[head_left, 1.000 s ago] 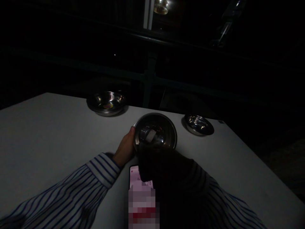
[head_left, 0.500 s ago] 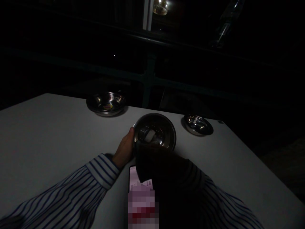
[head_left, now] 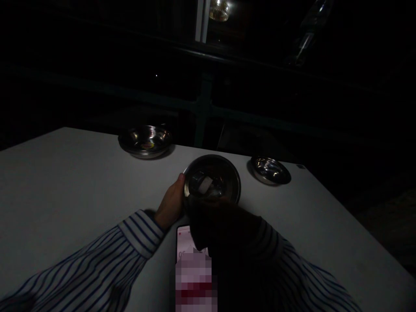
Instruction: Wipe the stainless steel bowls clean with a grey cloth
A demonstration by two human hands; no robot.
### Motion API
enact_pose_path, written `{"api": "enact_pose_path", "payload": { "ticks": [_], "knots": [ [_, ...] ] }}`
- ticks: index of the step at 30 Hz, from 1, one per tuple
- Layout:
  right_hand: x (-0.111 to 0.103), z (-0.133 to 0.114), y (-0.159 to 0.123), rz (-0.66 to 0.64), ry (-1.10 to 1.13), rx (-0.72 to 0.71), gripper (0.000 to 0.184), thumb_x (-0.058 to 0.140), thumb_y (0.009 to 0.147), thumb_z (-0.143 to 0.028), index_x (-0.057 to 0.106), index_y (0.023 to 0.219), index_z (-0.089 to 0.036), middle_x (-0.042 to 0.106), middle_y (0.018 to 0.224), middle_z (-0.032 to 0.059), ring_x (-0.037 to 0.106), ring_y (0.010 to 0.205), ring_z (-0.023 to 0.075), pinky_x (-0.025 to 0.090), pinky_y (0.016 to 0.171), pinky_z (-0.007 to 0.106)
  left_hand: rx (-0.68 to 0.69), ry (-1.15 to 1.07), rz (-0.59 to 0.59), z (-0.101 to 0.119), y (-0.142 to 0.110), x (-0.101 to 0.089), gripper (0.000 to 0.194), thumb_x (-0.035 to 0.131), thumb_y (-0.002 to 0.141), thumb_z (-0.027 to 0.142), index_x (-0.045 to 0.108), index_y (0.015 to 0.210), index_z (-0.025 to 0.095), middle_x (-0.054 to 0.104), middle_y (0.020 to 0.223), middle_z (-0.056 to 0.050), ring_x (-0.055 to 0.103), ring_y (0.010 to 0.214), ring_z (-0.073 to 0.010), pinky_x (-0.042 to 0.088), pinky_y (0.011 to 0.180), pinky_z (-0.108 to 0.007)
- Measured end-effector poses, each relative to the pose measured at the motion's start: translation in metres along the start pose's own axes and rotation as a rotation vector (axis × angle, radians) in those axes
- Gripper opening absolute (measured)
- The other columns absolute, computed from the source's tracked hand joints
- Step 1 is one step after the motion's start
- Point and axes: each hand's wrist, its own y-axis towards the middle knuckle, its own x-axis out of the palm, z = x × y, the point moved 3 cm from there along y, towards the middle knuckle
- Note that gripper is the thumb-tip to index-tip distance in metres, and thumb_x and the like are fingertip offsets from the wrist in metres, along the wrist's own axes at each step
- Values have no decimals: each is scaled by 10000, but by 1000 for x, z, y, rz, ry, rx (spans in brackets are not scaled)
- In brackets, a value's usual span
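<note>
A round stainless steel bowl (head_left: 229,173) is tilted toward me over the middle of the white table. My left hand (head_left: 171,201) grips its left rim, thumb on the edge and fingers behind the wall. Across the near side of the bowl lies my right hand (head_left: 232,212), in deep shadow and seemingly closed. A dark, limp-looking shape (head_left: 199,229) hangs from it below the rim; darkness hides what it is. Inside the bowl a pale patch (head_left: 205,185) shows, either a label or a reflection.
Stacked steel bowls (head_left: 146,152) stand at the far left of the white table (head_left: 97,182), and a smaller steel bowl (head_left: 269,171) at the far right. A lit phone (head_left: 183,240) lies below my hands. Behind, a plastic bottle (head_left: 307,41) shows dimly.
My right hand and the dark shape have shifted slightly to the right along the near rim. The bowl and my left hand have barely moved.
</note>
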Motion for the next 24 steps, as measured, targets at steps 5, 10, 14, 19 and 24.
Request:
{"api": "enact_pose_path", "payload": {
  "ticks": [5,10,14,19,24],
  "knots": [
    [2,-3,1,-19,4,91,319,395,860,-285,484,1127,-136,612,1019,115,583,885,198,453,732,325,-6,32,-23,1,0,-2,660,276,765,641,643,968,132,697,870,-67,611,807,-210,439,792,-322],
    [-13,0,-14,-113,-111,231,325,437,817,-368,590,983,-135,635,910,136,558,911,271,417,748,420,7,120,-23,4,0,-5,669,270,757,652,647,946,132,697,821,-70,609,800,-220,441,781,-329],
    [-12,-2,-10,-58,-27,147,352,450,814,-335,514,1109,-154,600,1041,113,531,992,233,402,815,388,13,78,-29,6,-3,-1,667,265,761,649,637,989,145,697,868,-63,607,830,-217,436,794,-321],
    [2,-8,2,32,165,93,347,431,821,-242,434,1156,-152,581,1066,82,541,965,169,434,745,289,15,49,12,6,-3,0,662,279,758,648,632,998,143,693,906,-69,603,860,-222,430,815,-325],
    [-7,-5,-7,-36,-17,204,306,441,817,-334,549,1030,-142,622,952,109,562,899,223,413,755,363,1,84,-16,2,1,-5,657,285,749,657,651,966,157,703,828,-60,615,809,-219,435,800,-331]
  ]
}}
